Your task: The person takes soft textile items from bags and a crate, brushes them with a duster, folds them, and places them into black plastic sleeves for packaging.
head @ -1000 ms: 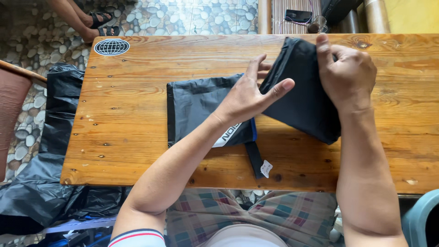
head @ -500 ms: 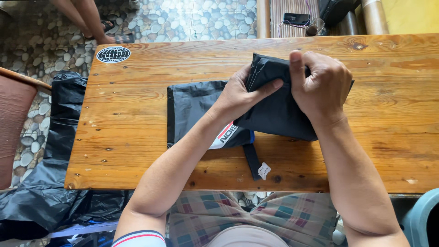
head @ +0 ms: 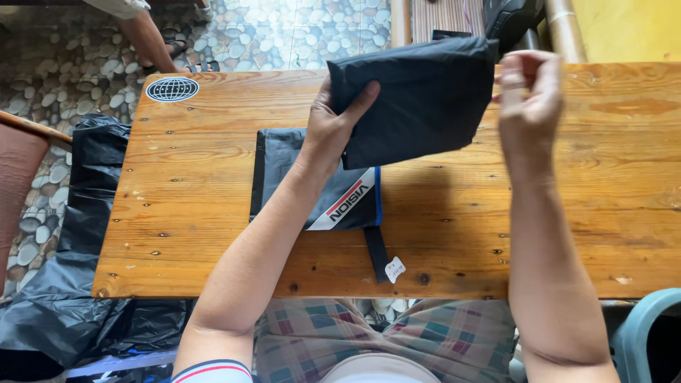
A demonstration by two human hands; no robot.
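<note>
- Now the left hand (head: 339,120) is gripping the folded dark cloth (head: 418,96) at its left edge, thumb on the front, and is lifting it above the table (head: 567,213), in the upper middle of the frame.
- Apparently the folding step is in hand; the cloth looks half folded.
- The right hand (head: 528,92) is closing into a loose fist at the cloth's right edge; whether it is pinching the cloth, I cannot tell.
- The next move is probably calling for a firm grip on both edges, so the fold is not opening.
- The cloth is looking thin, matte and dark grey, with soft creases.
- Under it, a flat bag (head: 312,184) with a striped corner is lying on the table.
</note>
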